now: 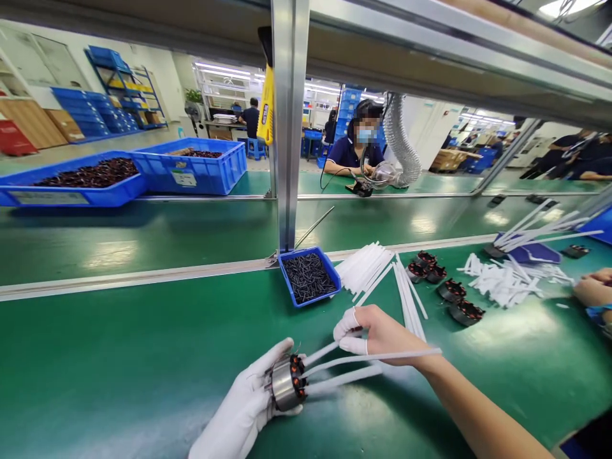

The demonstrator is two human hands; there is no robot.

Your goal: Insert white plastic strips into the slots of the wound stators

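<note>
My left hand (253, 395), in a white glove, is closed around a motor stator (287, 382) with a metal ring and copper windings. Several white strips (344, 380) stick out of the stator's right face. My right hand (373, 335), with white finger cots on thumb and fingers, pinches one of these strips a short way from the stator. Another strip passes in front of my right wrist. Beyond my hands lies a small blue tray (333, 273) full of short black pieces, beside a pile of loose white strips (366, 271).
More stators (466, 313) stand to the right, near a heap of short white strips (502, 280). Another person's hand (595, 290) is at the right edge. A metal post (288, 127) rises behind the tray; large blue bins (191, 169) stand back left.
</note>
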